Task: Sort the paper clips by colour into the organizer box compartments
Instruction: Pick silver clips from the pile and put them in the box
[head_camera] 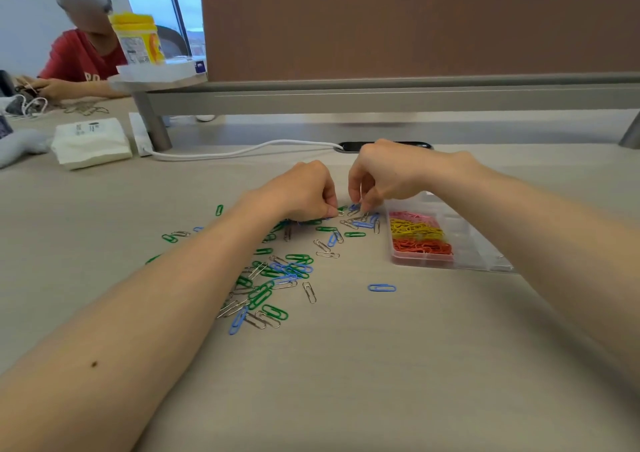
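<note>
a pale wood desk (346, 365) with a brown screen (415, 18) behind. thin green, blue and silver paper clips (273, 278) lie loose in the middle. the clear organizer box (467, 240) on the right has three full rows: pink, yellow, red. the left hand (304, 192) and right hand (381, 174) each pinch clips in the pile

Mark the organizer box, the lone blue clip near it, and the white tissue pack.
Organizer box (462, 240): head view, a bare clear compartment.
Blue clip (382, 287): head view, middle of the loop.
Tissue pack (91, 143): head view, its top face.
</note>
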The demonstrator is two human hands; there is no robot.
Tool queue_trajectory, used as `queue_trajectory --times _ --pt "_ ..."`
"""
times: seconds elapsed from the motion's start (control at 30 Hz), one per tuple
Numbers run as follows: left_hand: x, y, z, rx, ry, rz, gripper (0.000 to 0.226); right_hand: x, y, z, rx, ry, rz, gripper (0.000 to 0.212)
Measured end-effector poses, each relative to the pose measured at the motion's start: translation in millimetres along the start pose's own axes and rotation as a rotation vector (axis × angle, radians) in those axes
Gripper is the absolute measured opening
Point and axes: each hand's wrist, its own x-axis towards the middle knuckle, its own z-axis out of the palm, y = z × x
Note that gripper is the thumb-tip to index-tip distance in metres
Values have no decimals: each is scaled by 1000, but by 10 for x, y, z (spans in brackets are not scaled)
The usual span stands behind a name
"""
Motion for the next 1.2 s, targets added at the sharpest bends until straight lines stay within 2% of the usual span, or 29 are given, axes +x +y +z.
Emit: queue_trajectory --times 0.37,0.67,0.77,1.03,1.2 --pt "-10 18 -22 36 -1 28 10 31 -10 91 8 -57 -34 22" --pt "4 -53 -27 -41 9 5 24 -17 29 92 44 0 -7 8" --pt "6 -69 -57 -56 15 4 21 -22 46 54 79 43 11 12" --pt "-15 -64 -63 -43 -38 -4 16 -54 -23 90 38 -42 -3 11" --pt "-24 -70 -91 -61 -39 -21 20 -55 -61 107 -10 -63 1 21"
